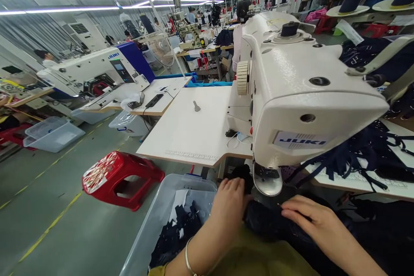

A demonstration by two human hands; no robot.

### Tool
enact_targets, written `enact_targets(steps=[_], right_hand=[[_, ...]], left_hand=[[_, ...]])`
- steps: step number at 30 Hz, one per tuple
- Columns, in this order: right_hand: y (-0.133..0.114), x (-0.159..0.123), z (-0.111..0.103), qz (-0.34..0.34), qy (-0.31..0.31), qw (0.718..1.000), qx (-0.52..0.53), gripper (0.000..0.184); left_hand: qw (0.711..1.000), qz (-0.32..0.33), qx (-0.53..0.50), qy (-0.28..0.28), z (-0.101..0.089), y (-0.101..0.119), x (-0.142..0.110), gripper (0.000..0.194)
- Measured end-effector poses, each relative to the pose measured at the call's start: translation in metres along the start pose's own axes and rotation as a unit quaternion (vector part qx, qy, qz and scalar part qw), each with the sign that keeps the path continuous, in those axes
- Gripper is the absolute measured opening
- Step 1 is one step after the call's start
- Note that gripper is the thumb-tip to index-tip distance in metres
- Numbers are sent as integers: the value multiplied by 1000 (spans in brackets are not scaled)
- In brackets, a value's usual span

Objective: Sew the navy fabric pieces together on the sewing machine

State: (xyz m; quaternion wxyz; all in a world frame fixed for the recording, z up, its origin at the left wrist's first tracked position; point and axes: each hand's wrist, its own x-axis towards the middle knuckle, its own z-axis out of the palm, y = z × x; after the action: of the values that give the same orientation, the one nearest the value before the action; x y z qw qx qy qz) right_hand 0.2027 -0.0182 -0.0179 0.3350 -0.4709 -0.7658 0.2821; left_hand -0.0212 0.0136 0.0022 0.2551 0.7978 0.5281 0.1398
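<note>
Dark navy fabric (263, 220) lies bunched on my lap, below the head of a white JUKI sewing machine (310, 116). My left hand (230, 200) is closed on the fabric at its left side, with the fingertips partly hidden and a bangle (187, 256) on the wrist. On the other side my right hand (312, 213) pinches the same fabric between thumb and fingers. Just above and between both hands is the machine's rounded metal plate (268, 183). The needle area behind it cannot be made out.
A clear plastic bin (147, 224) with dark pieces stands left of my lap, and a red stool (121, 177) beyond it. A grey flat tool (196, 106) lies on the white table (181, 133). Navy straps (349, 151) are heaped at right. Another JUKI machine (106, 67) stands back left.
</note>
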Motion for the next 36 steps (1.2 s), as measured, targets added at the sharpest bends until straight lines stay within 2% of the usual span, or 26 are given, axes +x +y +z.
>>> enact_targets(steps=[2, 5, 8, 10, 12, 15, 18, 20, 22, 24, 26, 30, 33, 36], right_hand=[[8, 0, 3, 79, 10, 995, 65, 17], [15, -1, 16, 172, 29, 970, 171, 18], [15, -2, 33, 203, 61, 933, 292, 19], [13, -3, 41, 209, 89, 917, 326, 19], [11, -4, 43, 211, 103, 921, 312, 20], [8, -6, 38, 199, 71, 944, 254, 26], [3, -5, 33, 140, 25, 966, 215, 33], [2, -6, 35, 119, 14, 967, 223, 33], [4, -8, 40, 153, 56, 952, 258, 26], [7, -12, 47, 194, 143, 927, 289, 21], [8, -14, 50, 204, 194, 912, 297, 20], [3, -12, 45, 210, 173, 921, 279, 20], [1, -11, 42, 140, 199, 939, 243, 7], [3, -13, 41, 53, 220, 951, 209, 7]], left_hand=[[1000, -17, -12, 9, 4, -7, 1, 20], [995, 25, -92, -36, 13, -7, -1, 21], [959, 19, -277, -51, 26, -1, -3, 24], [938, -12, -344, -36, 33, 3, -2, 22], [941, -24, -338, -23, 36, 4, 0, 17], [948, -30, -318, -6, 33, 6, 0, 12], [957, -8, -290, -11, 30, 9, -3, 5], [963, 17, -270, -15, 30, 13, -4, 5], [969, 26, -246, -10, 32, 16, -5, 6], [975, 20, -220, 4, 34, 17, -5, 2], [980, 19, -197, 18, 34, 17, -5, 2], [984, 47, -166, 32, 32, 18, -6, 5], [987, 81, -131, 44, 30, 19, -8, 4], [986, 136, -69, 74, 29, 20, -11, 6]])
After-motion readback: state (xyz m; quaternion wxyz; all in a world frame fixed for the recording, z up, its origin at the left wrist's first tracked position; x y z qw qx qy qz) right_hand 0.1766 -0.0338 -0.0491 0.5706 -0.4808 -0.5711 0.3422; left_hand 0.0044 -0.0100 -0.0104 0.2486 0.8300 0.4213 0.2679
